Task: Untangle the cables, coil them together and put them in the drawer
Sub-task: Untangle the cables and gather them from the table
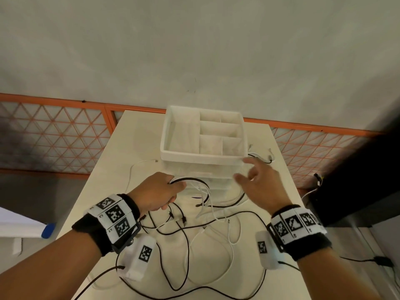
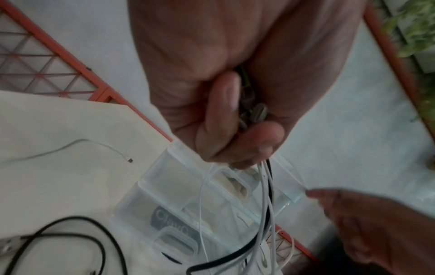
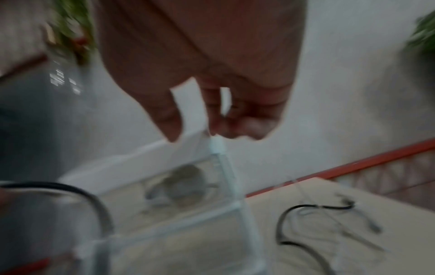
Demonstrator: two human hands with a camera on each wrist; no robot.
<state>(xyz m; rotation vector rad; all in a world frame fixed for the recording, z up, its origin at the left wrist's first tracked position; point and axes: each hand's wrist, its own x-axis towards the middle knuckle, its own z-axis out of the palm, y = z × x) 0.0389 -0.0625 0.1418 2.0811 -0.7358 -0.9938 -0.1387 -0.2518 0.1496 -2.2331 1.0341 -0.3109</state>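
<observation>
Black and white cables [image 1: 194, 226] lie tangled across the pale table [image 1: 104, 169]. My left hand [image 1: 161, 192] grips a bunch of them near the front of a clear plastic drawer unit [image 1: 201, 169]; in the left wrist view the fingers [image 2: 223, 104] curl round cable plugs, and white and black strands [image 2: 266, 195] hang down from the fist. My right hand [image 1: 253, 180] hovers with spread, relaxed fingers at the unit's front right corner and holds nothing. The blurred right wrist view shows its fingertips [image 3: 174, 128] just above the unit's corner [image 3: 217, 147].
A white divided organiser tray [image 1: 171, 135] sits on top of the drawer unit. More cable ends [image 1: 268, 158] lie right of the unit, and a white cable end [image 1: 154, 161] lies to its left. An orange lattice railing [image 1: 54, 131] runs behind the table.
</observation>
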